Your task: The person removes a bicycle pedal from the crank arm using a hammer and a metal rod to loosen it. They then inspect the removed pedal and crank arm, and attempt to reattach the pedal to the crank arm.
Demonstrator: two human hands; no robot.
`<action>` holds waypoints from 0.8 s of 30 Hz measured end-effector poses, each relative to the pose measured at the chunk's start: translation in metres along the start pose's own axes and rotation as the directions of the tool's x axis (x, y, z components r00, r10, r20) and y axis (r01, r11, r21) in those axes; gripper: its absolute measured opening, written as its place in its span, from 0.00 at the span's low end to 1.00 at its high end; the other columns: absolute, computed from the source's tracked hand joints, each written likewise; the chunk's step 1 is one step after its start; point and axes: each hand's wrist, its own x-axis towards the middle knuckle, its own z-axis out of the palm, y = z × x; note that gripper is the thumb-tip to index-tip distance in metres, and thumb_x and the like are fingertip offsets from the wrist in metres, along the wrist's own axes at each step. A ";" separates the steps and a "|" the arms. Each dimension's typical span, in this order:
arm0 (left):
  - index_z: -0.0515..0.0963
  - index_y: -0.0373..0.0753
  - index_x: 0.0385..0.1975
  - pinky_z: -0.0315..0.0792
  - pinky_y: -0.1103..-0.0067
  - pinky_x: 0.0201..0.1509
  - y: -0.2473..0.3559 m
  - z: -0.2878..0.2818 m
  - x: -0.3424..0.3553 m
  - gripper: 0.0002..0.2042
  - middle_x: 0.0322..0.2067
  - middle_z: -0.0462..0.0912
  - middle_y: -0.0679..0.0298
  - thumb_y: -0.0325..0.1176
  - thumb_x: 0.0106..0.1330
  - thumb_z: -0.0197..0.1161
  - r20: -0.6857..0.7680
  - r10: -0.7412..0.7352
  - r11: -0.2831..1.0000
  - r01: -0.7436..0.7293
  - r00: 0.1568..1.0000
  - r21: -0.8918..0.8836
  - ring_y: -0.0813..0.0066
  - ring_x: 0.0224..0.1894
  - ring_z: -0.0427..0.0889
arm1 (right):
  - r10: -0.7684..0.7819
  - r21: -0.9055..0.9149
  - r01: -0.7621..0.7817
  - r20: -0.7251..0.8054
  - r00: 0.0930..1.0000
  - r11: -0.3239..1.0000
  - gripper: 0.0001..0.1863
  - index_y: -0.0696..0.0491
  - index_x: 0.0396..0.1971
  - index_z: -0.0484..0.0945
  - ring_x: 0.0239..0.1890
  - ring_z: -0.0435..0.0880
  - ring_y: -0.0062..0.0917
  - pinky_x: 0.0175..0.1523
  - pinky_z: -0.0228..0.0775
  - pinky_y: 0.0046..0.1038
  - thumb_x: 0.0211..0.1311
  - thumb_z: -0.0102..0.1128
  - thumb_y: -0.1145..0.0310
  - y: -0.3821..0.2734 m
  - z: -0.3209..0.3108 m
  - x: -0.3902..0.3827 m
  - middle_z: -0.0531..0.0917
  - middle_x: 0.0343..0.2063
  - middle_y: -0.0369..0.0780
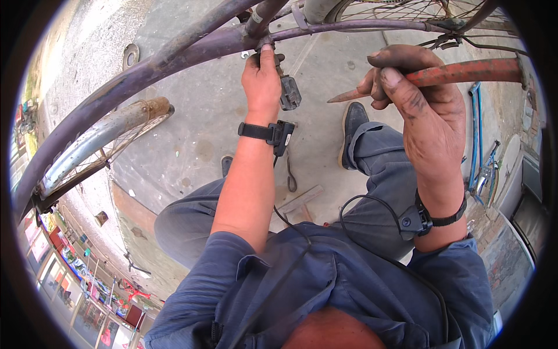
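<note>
Bicycle workshop: purple bike frame (224,44), loose wrench (244,55), concrete floor (192,128)

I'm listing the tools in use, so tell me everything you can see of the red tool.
The red tool is long and slim, its thick, gently curved red length worn with dark marks. Beyond the fingers a brownish, metal-looking spike tapers to a point at picture left. It lies roughly crosswise, slightly tilted, gripped between the thumb and fingers of the right hand, which hide its middle. The tip appears free.
</note>
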 end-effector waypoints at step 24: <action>0.75 0.28 0.48 0.72 0.77 0.46 0.003 0.010 -0.006 0.23 0.40 0.86 0.55 0.48 0.75 0.57 -0.069 0.024 0.992 -0.015 0.997 0.121 0.74 0.39 0.79 | -0.009 0.032 0.009 -0.009 1.000 0.999 0.11 0.61 0.50 0.78 0.39 0.81 0.21 0.42 0.69 0.21 0.74 0.54 0.73 0.001 0.001 -0.005 0.79 0.30 0.36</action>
